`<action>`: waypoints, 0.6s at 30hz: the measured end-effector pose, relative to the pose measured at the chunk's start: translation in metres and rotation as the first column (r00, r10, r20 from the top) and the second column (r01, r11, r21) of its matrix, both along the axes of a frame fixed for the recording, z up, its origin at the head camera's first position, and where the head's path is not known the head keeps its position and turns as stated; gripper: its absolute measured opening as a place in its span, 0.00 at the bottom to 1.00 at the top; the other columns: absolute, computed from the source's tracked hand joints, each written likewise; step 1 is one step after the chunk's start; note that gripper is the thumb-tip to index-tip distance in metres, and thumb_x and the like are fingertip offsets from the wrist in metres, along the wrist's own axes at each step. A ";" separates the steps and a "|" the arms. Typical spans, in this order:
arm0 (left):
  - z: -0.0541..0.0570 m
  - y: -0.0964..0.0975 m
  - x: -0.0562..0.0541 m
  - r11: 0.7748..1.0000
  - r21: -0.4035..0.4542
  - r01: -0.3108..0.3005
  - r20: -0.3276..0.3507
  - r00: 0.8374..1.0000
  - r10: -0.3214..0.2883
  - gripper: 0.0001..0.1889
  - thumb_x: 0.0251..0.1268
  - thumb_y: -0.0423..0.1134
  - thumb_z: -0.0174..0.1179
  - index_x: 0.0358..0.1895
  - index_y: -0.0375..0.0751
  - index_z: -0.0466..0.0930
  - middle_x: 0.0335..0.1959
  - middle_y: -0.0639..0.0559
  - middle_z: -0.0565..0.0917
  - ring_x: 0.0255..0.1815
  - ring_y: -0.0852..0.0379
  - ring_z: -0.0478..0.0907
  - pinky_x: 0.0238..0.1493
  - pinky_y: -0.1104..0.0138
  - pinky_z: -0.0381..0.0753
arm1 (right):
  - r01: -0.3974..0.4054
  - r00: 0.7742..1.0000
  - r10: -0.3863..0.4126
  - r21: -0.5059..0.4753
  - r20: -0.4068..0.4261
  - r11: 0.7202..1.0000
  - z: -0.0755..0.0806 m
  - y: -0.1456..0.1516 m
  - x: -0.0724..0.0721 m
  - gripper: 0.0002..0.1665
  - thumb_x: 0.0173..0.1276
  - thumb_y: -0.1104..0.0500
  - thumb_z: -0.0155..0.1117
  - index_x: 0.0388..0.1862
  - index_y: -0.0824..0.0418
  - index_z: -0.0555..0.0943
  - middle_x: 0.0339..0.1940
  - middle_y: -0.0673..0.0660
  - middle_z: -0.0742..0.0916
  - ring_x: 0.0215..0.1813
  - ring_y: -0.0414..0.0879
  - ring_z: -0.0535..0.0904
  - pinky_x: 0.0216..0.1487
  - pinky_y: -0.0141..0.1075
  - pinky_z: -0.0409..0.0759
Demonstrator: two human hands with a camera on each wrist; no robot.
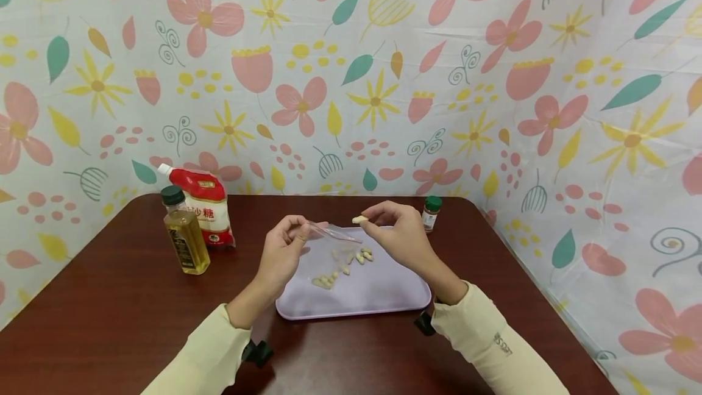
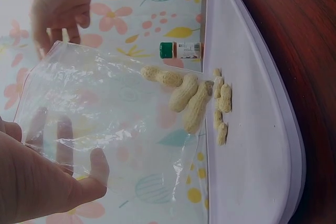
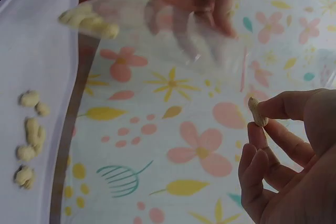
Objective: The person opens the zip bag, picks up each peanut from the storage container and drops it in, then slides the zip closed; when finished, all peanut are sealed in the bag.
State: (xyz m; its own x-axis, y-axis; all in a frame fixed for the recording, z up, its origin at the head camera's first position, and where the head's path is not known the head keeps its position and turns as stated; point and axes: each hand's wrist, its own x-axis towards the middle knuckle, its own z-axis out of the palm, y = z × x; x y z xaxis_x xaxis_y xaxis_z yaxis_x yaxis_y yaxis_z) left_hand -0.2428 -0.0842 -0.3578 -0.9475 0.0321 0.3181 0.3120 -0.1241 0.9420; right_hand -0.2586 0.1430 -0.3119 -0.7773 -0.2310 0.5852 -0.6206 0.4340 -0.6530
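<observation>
A clear zip bag (image 2: 121, 124) hangs from my left hand (image 1: 282, 249), which pinches it near its red-edged mouth. Several unshelled peanuts (image 2: 194, 109) lie in the bag's lower corner. Between thumb and fingertips my right hand (image 1: 401, 235) pinches a single peanut (image 3: 258, 112), level with the bag's mouth and a little apart from it. Below both hands is a pale purple tray (image 1: 378, 297), where several loose peanuts (image 1: 364, 255) lie near the middle; in the right wrist view they show as a row of peanuts (image 3: 34, 132).
On the left of the dark wooden table (image 1: 120, 297) stand an oil bottle (image 1: 187, 239) with a dark green cap and a red and white sugar pouch (image 1: 211, 206). A small green-capped spice jar (image 1: 430, 214) is behind the tray's right side. Flower-patterned sheets (image 1: 301, 108) hang behind and at the right.
</observation>
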 end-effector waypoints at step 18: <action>0.003 0.003 0.001 1.000 0.008 0.018 -0.036 0.999 -0.018 0.06 0.76 0.36 0.52 0.44 0.35 0.71 0.49 0.42 0.86 0.50 0.58 0.84 0.50 0.49 0.76 | -0.108 0.993 0.109 0.019 -0.052 0.994 0.009 -0.020 0.013 0.07 0.60 0.67 0.73 0.36 0.58 0.88 0.39 0.50 0.88 0.36 0.43 0.81 0.44 0.45 0.83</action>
State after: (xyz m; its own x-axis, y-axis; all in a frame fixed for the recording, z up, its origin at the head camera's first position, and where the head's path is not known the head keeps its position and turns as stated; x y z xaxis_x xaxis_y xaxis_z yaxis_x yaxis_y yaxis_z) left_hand -0.2418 -0.0811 -0.3544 -0.9349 0.0464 0.3519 0.3430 -0.1377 0.9292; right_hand -0.2454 0.1233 -0.3033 -0.7154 -0.3220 0.6201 -0.6979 0.3729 -0.6115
